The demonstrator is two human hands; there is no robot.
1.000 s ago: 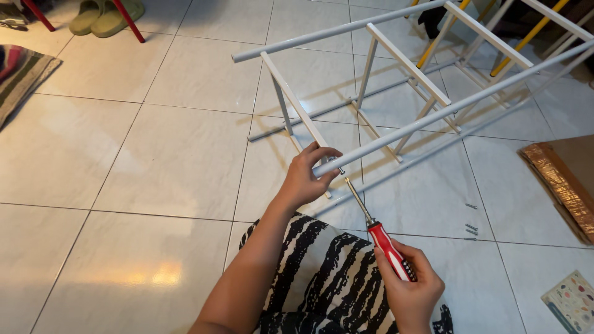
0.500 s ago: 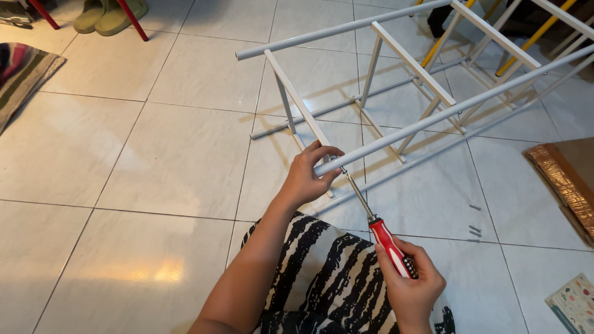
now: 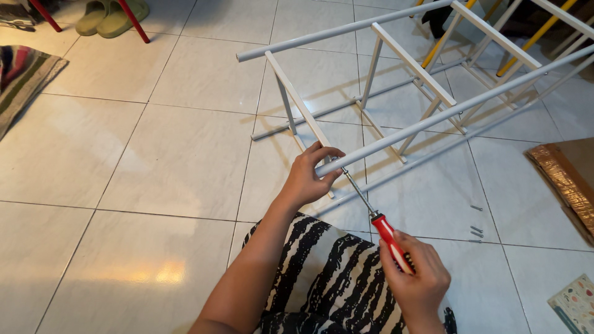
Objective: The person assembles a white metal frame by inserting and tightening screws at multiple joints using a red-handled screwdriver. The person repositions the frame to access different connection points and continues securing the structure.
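Grip, left: left hand (image 3: 307,179) closed around the near end of a white metal rack (image 3: 396,93), fingers curled over its tube.
Grip, right: right hand (image 3: 418,278) clamped on the red handle of a screwdriver (image 3: 374,215); its tip meets the rack's tube end.
Rack: lying on its side.
Surface: pale tiled floor (image 3: 124,154), loose screws (image 3: 475,230) beside the rack.
Room: green slippers (image 3: 111,13), striped rug (image 3: 21,77), cardboard (image 3: 566,179).

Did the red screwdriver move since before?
No. The screwdriver keeps its tip at the end of the white rack, held by the right hand.
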